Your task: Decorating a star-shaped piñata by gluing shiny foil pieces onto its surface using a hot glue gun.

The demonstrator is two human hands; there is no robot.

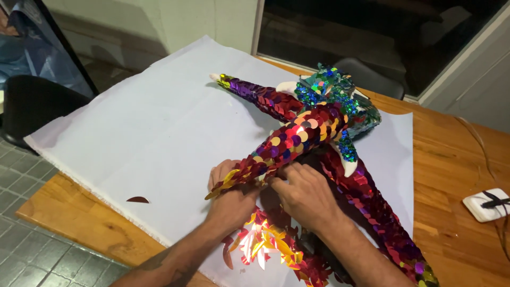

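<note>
both hands press on a sequin-covered figure (pixel 313 130) lying on white cloth (pixel 149 127) over the bench (pixel 451 159) — left hand (pixel 231 194) under one limb, right hand (pixel 305 194) with fingers curled onto it (grip unclear). hard pressing could pop sequins off — one loose piece (pixel 138 200) lies nearby.

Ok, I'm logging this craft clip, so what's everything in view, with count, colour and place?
sequinned figure: one, red, purple, gold, with blue-green patch, limbs spread across the sheet centre
white sheet: one, white, spread over the table
loose sequin: one, dark red, on the sheet near its front edge
wooden table: one, orange-brown, under the sheet
white plug box with black cable: one, at the table's right edge
black chair: one, far left on the tiled floor
grey chair back: one, behind the table
left hand: under the figure's near limb, touching it
right hand: pressed on the figure beside that limb
</note>
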